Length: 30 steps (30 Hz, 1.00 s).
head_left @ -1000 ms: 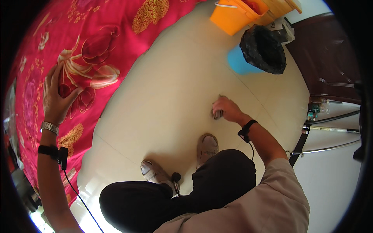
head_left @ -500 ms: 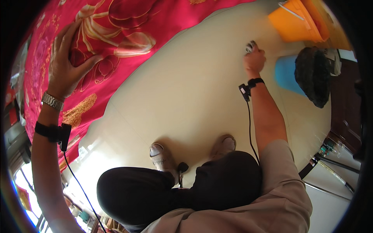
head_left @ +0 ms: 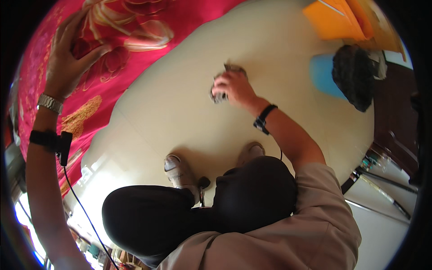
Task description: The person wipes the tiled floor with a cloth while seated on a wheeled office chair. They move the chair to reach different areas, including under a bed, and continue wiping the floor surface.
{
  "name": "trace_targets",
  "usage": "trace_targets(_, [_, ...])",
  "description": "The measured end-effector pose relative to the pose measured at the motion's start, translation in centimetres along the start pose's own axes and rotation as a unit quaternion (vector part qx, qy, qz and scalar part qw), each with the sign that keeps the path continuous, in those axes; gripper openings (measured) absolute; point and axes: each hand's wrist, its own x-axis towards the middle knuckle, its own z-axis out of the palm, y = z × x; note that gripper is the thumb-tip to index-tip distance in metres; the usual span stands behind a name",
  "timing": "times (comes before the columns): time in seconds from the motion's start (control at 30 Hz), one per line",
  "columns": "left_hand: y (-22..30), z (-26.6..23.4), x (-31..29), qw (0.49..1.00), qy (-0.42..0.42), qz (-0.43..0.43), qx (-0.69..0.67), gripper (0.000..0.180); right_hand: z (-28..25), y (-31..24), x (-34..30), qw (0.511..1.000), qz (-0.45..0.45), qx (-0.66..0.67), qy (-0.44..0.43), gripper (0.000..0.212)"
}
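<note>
My left hand (head_left: 67,65) lies on a red bedspread (head_left: 146,38) with large flower patterns, its fingers stretched out and the thumb apart. Out over the pale floor (head_left: 157,108), my right hand (head_left: 238,92) is closed on a crumpled greyish cloth (head_left: 218,97). Parts of the cloth stick out past the fingers on both sides; the hand covers the rest. Cloth and hand are slightly blurred, and the cloth appears to be against the floor.
An orange bucket (head_left: 333,22) stands at the far right. Nearer is a blue bin (head_left: 320,74) with a black plastic bag (head_left: 352,76) over its rim. A dark cabinet (head_left: 396,117) is at the right edge. My shoes (head_left: 177,171) are on the floor below.
My right hand has swept left across the floor with the cloth, away from the buckets. The left hand stays on the bedspread; the whole view has shifted slightly.
</note>
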Motion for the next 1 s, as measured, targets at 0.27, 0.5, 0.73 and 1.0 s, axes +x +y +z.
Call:
trace_targets(0.27, [-0.7, 0.3, 0.1, 1.000, 0.007, -0.027, -0.003, 0.100, -5.5, -5.1, -20.6, 0.986, 0.088, 0.109, -0.088, 0.034])
trace_targets(0.5, [-1.0, 0.3, 0.1, 1.000, 0.000, -0.011, 0.016, 0.100, -11.5, 5.5, -18.1, 0.973, 0.206, 0.081, 0.067, 0.032])
trace_targets(0.73, [-2.0, 0.3, -0.6, 0.999, -0.021, -0.046, 0.019, 0.099, -14.9, 25.5, -10.3, 0.924, 0.343, -0.070, 0.152, 0.053])
trace_targets(1.0, [-2.1, -0.1, -0.6, 0.999, -0.024, -0.044, 0.006, 0.101, -8.4, 16.1, -14.1, 0.944, 0.292, -0.085, 0.128, 0.055])
